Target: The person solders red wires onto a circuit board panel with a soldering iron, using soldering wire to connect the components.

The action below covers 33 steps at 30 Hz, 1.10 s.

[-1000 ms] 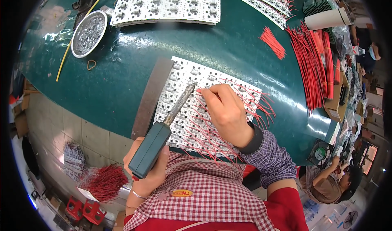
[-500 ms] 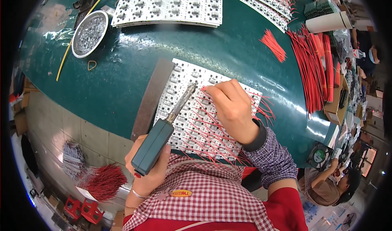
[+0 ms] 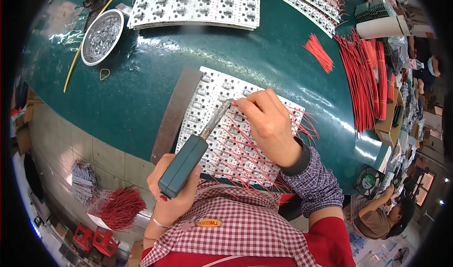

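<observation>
A: What is far off on the left?

B: A round metal bowl (image 3: 102, 36) full of shiny bits, on the green table (image 3: 141, 92).

A: And nearer?

B: The left hand (image 3: 172, 196) is wrapped tight round the green handle of a soldering iron (image 3: 186, 165). Its metal tip points up and to the right.

A: Where does the tip end?

B: Over the white board (image 3: 210, 113), which lies flat on the table right in front of the person. The tip sits just beside the right hand's fingertips (image 3: 243, 104).

A: What is the right hand (image 3: 269, 125) doing?

B: Its fingers are pinched together on a thin red wire (image 3: 295, 113) at the board.

A: How would the wire feel?

B: Likely light and bendy. It is best held close to its end, so it stays still. The board looks thin and stiff, and easy to hurt, so its edge is the safe place to hold. The iron looks firm, and only its handle should be held.

A: What is on the right?

B: A small bunch of red wires (image 3: 320, 52), then long red wires (image 3: 365, 85) far right.
</observation>
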Motion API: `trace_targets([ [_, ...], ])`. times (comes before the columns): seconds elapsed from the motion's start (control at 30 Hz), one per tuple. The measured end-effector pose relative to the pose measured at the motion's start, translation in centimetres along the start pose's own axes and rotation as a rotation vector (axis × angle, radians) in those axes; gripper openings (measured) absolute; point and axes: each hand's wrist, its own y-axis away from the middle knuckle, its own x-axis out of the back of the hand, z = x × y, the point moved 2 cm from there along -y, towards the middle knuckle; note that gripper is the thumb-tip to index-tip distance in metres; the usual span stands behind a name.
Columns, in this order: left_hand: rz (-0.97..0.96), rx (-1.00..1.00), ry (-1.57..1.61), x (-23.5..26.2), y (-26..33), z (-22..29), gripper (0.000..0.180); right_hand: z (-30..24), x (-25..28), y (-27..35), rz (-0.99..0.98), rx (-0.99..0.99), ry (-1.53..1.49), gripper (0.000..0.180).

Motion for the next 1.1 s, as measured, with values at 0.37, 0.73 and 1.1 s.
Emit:
trace_targets([
  [0.37,0.012,-0.024,-0.03,0.1,0.4,-0.5,0.018,-0.3,0.2,-0.2,-0.01,-0.002,0.02,0.031],
  [0.73,0.051,-0.068,0.054,0.7,0.6,-0.2,0.023,-0.5,0.4,-0.4,0.06,-0.015,0.036,0.03],
  [1.1,0.022,-0.065,-0.012,0.2,-1.0,0.5,0.023,0.0,-0.2,-0.5,0.131,-0.003,0.034,0.024],
])
